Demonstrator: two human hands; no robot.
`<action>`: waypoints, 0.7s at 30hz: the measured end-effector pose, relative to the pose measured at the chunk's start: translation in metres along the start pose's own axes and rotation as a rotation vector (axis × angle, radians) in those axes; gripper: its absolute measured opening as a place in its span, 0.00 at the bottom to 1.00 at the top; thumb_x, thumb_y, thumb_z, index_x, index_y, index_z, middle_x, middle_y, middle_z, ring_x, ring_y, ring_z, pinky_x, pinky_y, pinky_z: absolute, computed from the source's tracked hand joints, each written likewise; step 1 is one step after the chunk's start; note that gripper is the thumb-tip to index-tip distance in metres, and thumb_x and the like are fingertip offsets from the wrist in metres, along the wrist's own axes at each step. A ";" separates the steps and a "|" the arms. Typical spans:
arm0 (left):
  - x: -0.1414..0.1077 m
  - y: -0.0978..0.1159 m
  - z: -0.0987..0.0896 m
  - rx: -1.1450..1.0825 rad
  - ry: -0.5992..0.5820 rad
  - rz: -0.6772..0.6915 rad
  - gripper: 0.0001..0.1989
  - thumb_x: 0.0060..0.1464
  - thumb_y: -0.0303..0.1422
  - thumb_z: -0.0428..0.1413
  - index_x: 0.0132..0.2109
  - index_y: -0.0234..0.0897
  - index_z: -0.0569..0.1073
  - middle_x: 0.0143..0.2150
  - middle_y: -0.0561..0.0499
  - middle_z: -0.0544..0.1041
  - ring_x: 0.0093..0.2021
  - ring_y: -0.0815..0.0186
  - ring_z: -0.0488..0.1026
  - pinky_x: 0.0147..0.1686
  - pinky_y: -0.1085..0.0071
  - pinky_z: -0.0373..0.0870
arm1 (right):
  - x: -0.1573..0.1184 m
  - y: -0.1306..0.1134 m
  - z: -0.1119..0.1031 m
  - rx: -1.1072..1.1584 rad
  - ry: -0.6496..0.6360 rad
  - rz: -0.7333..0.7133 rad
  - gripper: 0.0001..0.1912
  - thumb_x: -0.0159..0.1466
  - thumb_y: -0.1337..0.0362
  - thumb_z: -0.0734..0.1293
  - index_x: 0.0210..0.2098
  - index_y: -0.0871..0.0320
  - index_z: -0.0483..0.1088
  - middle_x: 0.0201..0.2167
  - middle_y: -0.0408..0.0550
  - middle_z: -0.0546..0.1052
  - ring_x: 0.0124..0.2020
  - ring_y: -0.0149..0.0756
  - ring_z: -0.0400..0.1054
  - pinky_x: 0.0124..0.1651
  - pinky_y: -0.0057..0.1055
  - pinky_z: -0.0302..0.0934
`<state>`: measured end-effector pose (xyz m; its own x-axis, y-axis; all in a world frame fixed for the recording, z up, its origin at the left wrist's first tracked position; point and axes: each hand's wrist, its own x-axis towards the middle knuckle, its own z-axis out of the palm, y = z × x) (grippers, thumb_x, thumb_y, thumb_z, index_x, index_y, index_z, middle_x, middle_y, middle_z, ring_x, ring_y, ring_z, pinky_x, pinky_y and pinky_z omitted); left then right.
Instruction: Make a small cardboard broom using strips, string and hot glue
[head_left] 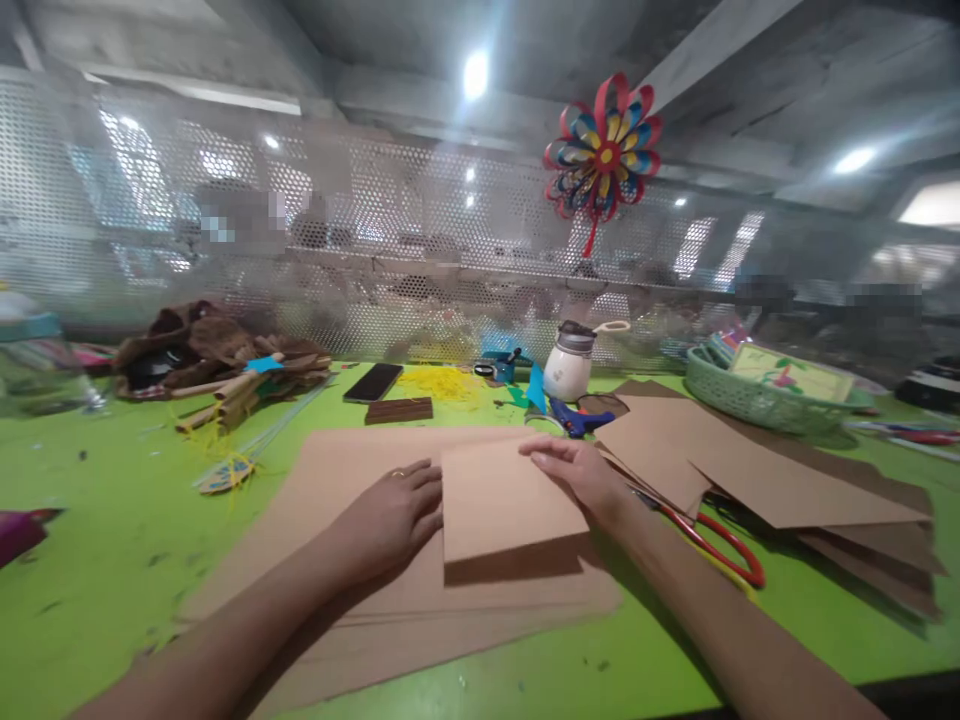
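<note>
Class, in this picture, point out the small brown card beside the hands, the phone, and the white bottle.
Small brown card (pixel 499 505): head view, middle of its upper face.
Phone (pixel 373 383): head view, middle of its dark face.
White bottle (pixel 568 373): head view, its white body.

Passage over green tabletop (pixel 105 510) left of both hands (pixel 397 512) (pixel 583 478); at right, scissors (pixel 756 568) and stacked cardboard (pixel 787 480) as obstacles

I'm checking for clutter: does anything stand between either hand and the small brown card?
Nothing visible does. The right hand touches the brown card; the left hand lies at its left edge.
</note>
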<state>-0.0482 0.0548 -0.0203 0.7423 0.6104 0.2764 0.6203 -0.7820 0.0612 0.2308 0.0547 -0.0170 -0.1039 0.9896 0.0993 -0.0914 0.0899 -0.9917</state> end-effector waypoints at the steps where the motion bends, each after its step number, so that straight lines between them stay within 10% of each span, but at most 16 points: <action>1: -0.001 0.000 0.000 0.004 -0.014 -0.018 0.18 0.65 0.38 0.45 0.55 0.41 0.73 0.58 0.47 0.74 0.60 0.56 0.66 0.61 0.57 0.61 | 0.002 -0.001 -0.006 0.019 0.044 -0.014 0.17 0.47 0.55 0.76 0.34 0.58 0.79 0.30 0.46 0.80 0.29 0.35 0.69 0.34 0.32 0.60; 7: -0.006 -0.008 0.006 0.028 -0.068 -0.095 0.25 0.63 0.45 0.45 0.59 0.37 0.70 0.63 0.43 0.67 0.64 0.50 0.61 0.61 0.52 0.60 | 0.017 -0.007 -0.036 0.001 0.201 -0.091 0.22 0.47 0.51 0.74 0.38 0.57 0.78 0.31 0.47 0.80 0.31 0.38 0.72 0.36 0.34 0.63; 16: 0.000 -0.018 0.008 0.082 -0.101 -0.175 0.28 0.62 0.48 0.43 0.60 0.39 0.70 0.64 0.48 0.66 0.64 0.52 0.61 0.62 0.55 0.62 | 0.010 0.011 0.000 -0.558 -0.009 -0.055 0.09 0.59 0.62 0.70 0.36 0.61 0.78 0.30 0.45 0.79 0.31 0.34 0.73 0.35 0.32 0.67; 21: -0.001 -0.021 0.012 0.120 -0.038 -0.170 0.26 0.60 0.48 0.45 0.58 0.42 0.72 0.62 0.51 0.69 0.62 0.54 0.66 0.60 0.59 0.64 | 0.018 -0.029 -0.035 -0.943 0.147 -0.117 0.12 0.67 0.60 0.65 0.46 0.59 0.71 0.45 0.49 0.76 0.42 0.37 0.72 0.46 0.41 0.68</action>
<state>-0.0590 0.0719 -0.0331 0.6322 0.7381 0.2355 0.7613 -0.6483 -0.0116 0.2665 0.0742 0.0110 -0.0141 0.9670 0.2543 0.7475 0.1791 -0.6397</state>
